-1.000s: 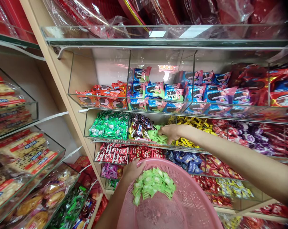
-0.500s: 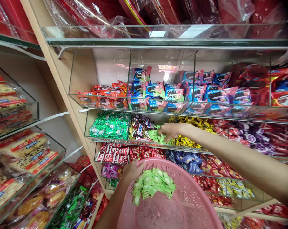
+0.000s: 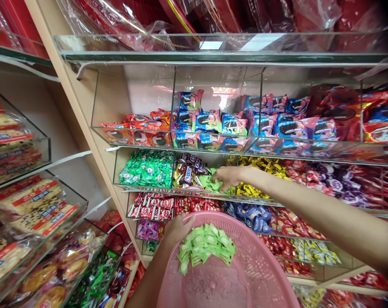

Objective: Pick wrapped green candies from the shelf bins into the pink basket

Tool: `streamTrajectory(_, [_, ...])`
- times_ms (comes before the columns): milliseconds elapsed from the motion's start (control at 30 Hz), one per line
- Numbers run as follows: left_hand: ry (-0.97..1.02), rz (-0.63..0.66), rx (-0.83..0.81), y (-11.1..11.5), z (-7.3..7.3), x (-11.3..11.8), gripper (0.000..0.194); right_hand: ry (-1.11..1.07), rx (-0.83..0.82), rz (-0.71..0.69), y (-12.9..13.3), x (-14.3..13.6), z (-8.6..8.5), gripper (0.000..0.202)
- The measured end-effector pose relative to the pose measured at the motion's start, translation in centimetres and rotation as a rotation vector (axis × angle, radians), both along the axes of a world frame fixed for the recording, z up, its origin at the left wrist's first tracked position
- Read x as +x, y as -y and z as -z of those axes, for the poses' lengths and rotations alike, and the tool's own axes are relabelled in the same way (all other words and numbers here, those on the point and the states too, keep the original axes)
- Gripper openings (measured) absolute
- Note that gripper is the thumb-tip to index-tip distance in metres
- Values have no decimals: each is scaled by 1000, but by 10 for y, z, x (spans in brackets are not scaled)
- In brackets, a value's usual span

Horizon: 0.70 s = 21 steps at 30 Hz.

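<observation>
My left hand (image 3: 176, 230) grips the far left rim of a pink plastic basket (image 3: 262, 261), which tilts toward me. A heap of small light-green wrapped candies (image 3: 207, 246) lies at its far side. Above the basket, my right hand (image 3: 231, 176) is down in a shelf compartment, its fingers curled over loose light-green candies (image 3: 208, 183). The fingertips are partly hidden among the packets. Dark brown Snickers packets (image 3: 187, 171) sit just left of these candies, and yellow-wrapped candies (image 3: 258, 188) are right of and behind the hand.
Clear compartments hold green-wrapped sweets (image 3: 145, 169) at left and blue packets (image 3: 250, 217) below. Cookie packs (image 3: 209, 122) fill the shelf above, fronted by a clear panel. A wooden upright (image 3: 107, 171) divides this unit from the left shelves with packaged pastries (image 3: 36, 205).
Very little differs. My right hand stays among the light-green candies with a slight shift of the fingers, and the basket remains in my left hand.
</observation>
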<state>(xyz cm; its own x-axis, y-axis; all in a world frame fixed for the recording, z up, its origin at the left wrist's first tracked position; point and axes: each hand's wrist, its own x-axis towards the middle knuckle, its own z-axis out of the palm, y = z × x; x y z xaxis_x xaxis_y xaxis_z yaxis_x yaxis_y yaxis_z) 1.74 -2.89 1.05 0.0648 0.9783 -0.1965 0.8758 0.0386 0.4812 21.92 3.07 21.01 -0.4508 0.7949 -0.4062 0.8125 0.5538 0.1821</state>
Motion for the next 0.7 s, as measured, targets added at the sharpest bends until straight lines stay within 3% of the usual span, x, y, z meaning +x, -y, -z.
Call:
streamTrajectory(300, [-9,14,28,-2,5,1,69,-12,50,-32,1,7,1,28])
streamTrajectory(700, [5,-22,16,-1,7,2,63,-16,65,-38,1,4,2,24])
